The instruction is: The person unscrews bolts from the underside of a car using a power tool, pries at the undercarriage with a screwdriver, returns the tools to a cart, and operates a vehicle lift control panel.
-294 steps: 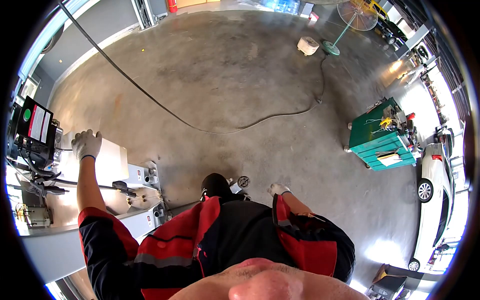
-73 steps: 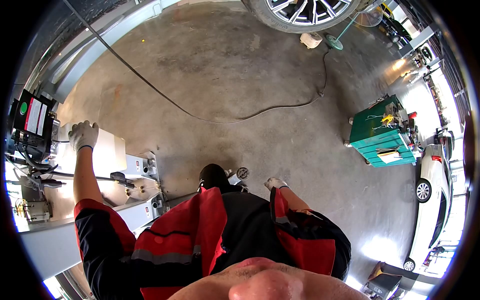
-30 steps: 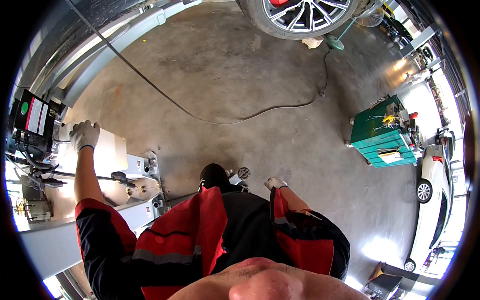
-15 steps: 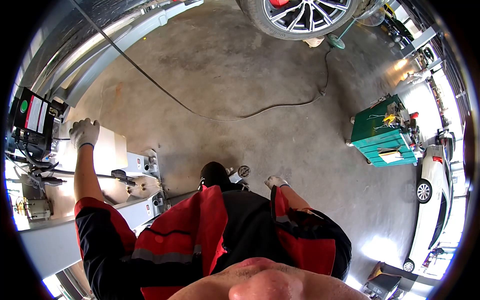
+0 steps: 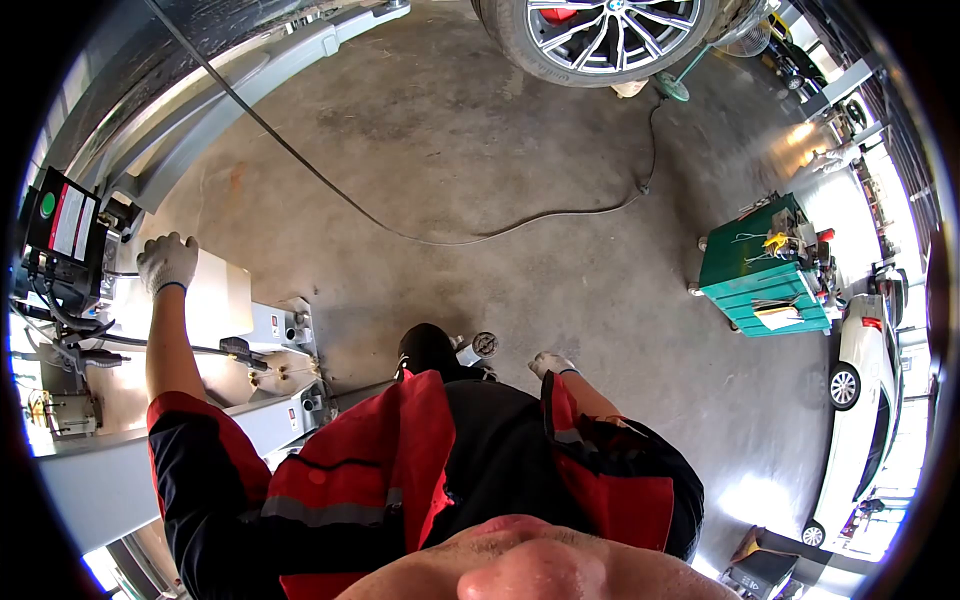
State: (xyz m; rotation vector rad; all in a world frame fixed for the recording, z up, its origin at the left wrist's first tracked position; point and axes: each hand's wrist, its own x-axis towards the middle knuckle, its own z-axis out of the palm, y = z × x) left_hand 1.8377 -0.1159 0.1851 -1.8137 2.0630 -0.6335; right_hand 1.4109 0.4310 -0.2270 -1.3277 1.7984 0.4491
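My left hand (image 5: 167, 262), in a pale knit glove with a dark cuff, lies at the edge of a cream-white cabinet (image 5: 225, 292). Its fingers are bent a little and apart, and I see nothing held in them. Just left of it is a black control box (image 5: 68, 228) with a green round mark and a red-and-white label. Low at my side hangs my right hand (image 5: 550, 363), gloved as well, its fingers loose and partly in view, with no object visible in it.
A dark cable (image 5: 440, 242) runs across the concrete floor. Grey lift arms (image 5: 240, 95) reach in at upper left. A car wheel (image 5: 610, 40) is at the top, near a fan's green base (image 5: 672, 87). At right stand a green tool cart (image 5: 765, 280) and a white car (image 5: 855, 430).
The view has shifted very slightly, with the wheel a little lower in it. Both hands keep practically the same place and pose.
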